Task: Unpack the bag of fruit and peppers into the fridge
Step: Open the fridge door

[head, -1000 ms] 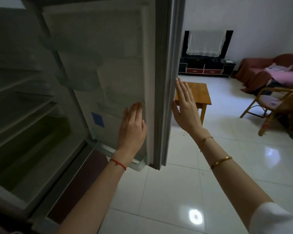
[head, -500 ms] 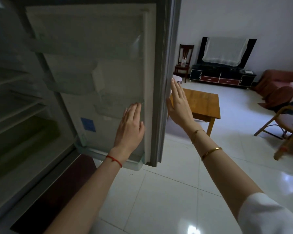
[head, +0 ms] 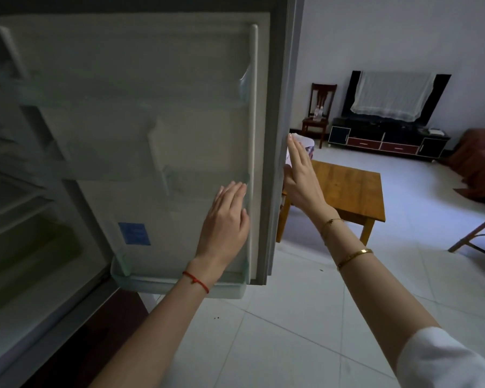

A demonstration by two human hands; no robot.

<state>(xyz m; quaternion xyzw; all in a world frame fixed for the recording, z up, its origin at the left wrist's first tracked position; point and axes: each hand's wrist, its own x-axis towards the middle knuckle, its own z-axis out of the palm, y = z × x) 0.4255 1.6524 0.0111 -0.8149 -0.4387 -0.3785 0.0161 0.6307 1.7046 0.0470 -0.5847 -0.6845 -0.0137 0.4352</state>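
Both flat hands flanking door (head: 275, 163) edge

Blue sticker (head: 134, 233) on fridge door (head: 140, 113): print unreadable

Past your right hand you see a wooden table (head: 347, 189) on pale tiled floor (head: 291, 317), with a dark chair (head: 318, 113) and TV cabinet (head: 387, 140) against the white wall (head: 403, 32).
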